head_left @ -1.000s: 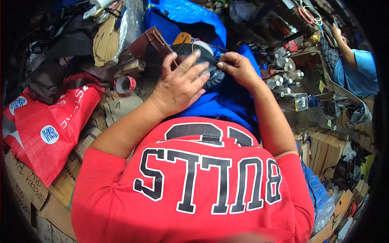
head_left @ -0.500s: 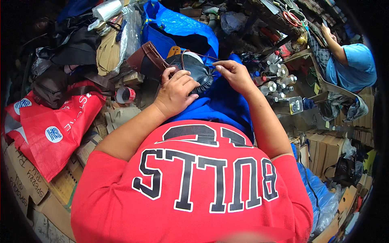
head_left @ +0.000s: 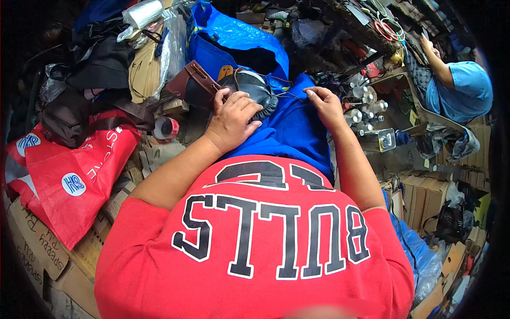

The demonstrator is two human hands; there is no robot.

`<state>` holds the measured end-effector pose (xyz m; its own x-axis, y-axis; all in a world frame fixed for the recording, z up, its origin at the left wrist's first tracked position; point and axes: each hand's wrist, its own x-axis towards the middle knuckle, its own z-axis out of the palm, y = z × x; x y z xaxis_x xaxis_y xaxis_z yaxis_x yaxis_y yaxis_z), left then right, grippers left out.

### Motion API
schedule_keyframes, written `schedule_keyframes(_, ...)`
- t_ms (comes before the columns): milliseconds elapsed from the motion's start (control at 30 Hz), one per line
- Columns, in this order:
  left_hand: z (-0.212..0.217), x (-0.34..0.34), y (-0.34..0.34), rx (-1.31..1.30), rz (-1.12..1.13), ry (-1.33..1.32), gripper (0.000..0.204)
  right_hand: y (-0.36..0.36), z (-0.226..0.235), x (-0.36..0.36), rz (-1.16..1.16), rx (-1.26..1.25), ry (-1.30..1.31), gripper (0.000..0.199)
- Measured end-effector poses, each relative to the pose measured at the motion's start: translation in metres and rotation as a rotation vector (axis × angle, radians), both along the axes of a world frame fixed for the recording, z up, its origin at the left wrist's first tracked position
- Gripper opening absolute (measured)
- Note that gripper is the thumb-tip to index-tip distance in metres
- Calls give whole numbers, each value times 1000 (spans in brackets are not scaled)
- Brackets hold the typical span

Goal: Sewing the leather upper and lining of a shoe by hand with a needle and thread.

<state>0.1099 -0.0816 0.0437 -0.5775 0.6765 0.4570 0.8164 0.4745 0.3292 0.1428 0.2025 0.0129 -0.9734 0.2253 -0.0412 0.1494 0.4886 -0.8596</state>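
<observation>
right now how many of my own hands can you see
2: your left hand rests against the dark shoe, and your right hand is to the shoe's right, pinching a thin dark thread.

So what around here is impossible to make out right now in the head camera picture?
All in the head view:
- Left palm: hidden under the back of the left hand.
- Near side of the shoe: partly covered by that hand.
- Whether the right hand pinches a needle: too small.
- Bottom of the blue bag: hidden by its sides and shadow.
- Co-worker's face: turned away.
</observation>
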Motion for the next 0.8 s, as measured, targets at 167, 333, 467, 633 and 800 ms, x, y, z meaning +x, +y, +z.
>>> schedule_keyframes(167,-1,-12,0,21,3,-19,31,12,-5,-12,-55,-238,1,27)
schedule_keyframes(333,-1,-25,12,60,71,-5,29,39,-25,-17,-179,-343,14,25)
schedule_keyframes(467,-3,-29,19,49,55,43,30,65,-60,-3,-312,-474,-86,26)
schedule_keyframes(633,-6,-33,26,-6,60,1,30,70,-113,28,-380,-425,-166,28)
schedule_keyframes(800,-9,-36,39,-12,42,34,29,62,-138,62,-559,-293,-324,39)
